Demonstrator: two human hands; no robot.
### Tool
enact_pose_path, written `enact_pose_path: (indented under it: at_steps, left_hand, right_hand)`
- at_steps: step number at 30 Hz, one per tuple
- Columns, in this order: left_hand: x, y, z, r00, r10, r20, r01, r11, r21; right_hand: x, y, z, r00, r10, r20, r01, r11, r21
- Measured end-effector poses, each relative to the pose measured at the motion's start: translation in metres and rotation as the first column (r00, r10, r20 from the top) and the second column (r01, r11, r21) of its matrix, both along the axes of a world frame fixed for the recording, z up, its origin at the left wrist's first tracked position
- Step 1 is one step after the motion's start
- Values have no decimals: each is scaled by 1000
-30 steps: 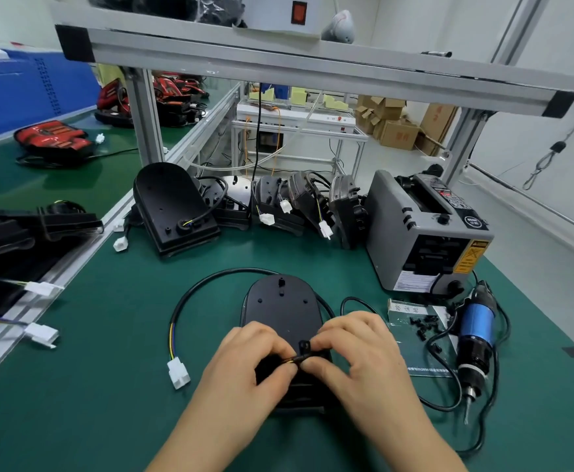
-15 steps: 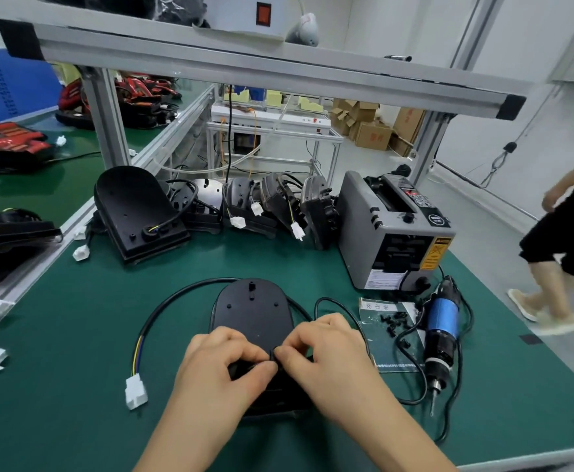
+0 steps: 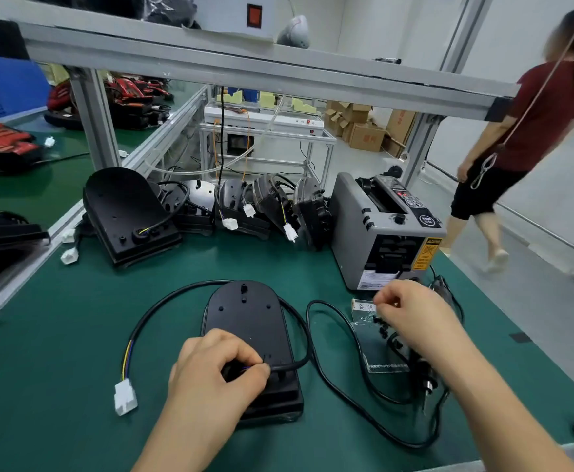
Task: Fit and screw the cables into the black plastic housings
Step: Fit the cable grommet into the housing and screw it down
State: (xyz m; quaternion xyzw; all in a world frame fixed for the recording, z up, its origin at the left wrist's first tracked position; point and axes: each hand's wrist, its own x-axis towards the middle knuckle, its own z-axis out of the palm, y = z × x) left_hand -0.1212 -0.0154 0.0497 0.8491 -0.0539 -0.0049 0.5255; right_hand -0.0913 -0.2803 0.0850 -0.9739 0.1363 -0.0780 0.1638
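1. The cable [image 3: 163, 308] looks supple but springy, so it may try to lift out of its seat. It is best held right where it enters the black plastic housing [image 3: 244, 321].
2. The housing seems light and rigid, and could slide unless pressed down.
3. It is matt black, rounded at its 12 o'clock end and square at 6, with small holes. The black cable loops round it to a white connector [image 3: 125, 398] at 8 o'clock.
4. The housing lies flat on the green mat [image 3: 74, 335], at the view's 6 o'clock.
5. The left hand [image 3: 210, 373] pinches the cable at the housing's entry.
6. The right hand [image 3: 411, 311] curls over the screws [image 3: 381, 327] at 3 o'clock. I cannot tell whether it holds one.
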Motion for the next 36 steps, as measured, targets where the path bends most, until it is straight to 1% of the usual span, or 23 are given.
enact_pose_path:
  at_steps: [1, 3, 6, 8, 15, 21, 24, 26, 27, 28, 29, 30, 31, 32, 33, 34, 36]
  left_hand:
    - [0, 0, 0, 1000, -3, -2, 3, 1000, -1]
    - [0, 1, 1, 1000, -11, 5, 11, 1000, 1]
    - [0, 1, 2, 999, -27, 19, 26, 1000, 4]
    - [-1, 1, 3, 999, -31, 23, 31, 1000, 3]
    - [-1, 2, 3, 999, -39, 25, 39, 999, 1]
    - [0, 2, 2, 999, -44, 22, 44, 999, 3]
    - [0, 2, 1, 999, -43, 12, 43, 999, -6]
    - [1, 2, -1, 999, -43, 14, 43, 999, -3]
    - [1, 2, -1, 999, -41, 18, 41, 999, -1]
    - [2, 2, -2, 999, -40, 22, 40, 999, 1]
    - [2, 2, -3, 999, -39, 30, 39, 999, 1]
    - [3, 2, -4, 998, -39, 39, 39, 999, 1]
    - [3, 2, -4, 998, -38, 45, 39, 999, -1]
    - [3, 2, -5, 998, -38, 49, 38, 999, -2]
    - [3, 2, -5, 998, -35, 55, 35, 999, -2]
    - [4, 2, -6, 998, -31, 61, 31, 1000, -1]
    - [4, 1, -6, 997, -20, 71, 20, 1000, -4]
  right_hand:
    - [6, -12, -3, 998, -24, -59, 19, 996, -88]
    - [14, -26, -13, 993, -15, -119, -6, 985, -172]
    - [21, -31, -32, 990, 44, -132, -86, 940, -330]
    - [24, -32, -38, 991, 56, -119, -98, 916, -389]
    - [26, -30, -41, 995, 56, -79, -88, 865, -495]
    - [31, -31, -49, 998, 48, -48, -66, 844, -532]
    - [28, -31, -47, 998, 60, -15, -59, 854, -518]
    - [24, -23, -39, 993, 107, 45, -76, 889, -451]
    - [20, -14, -33, 983, 151, 103, -106, 929, -354]
    - [14, -3, -26, 966, 197, 165, -163, 966, -203]
    - [6, 11, -18, 946, 251, 207, -252, 967, -22]
    - [-3, 27, -9, 920, 321, 226, -355, 926, 131]
    - [-13, 44, -2, 890, 397, 224, -445, 861, 245]
    - [-22, 58, 3, 864, 464, 196, -503, 802, 322]
    - [-27, 70, 6, 839, 520, 158, -539, 759, 365]
    - [-31, 79, 8, 819, 560, 124, -560, 736, 380]
    - [-31, 90, 9, 808, 586, 67, -567, 739, 364]
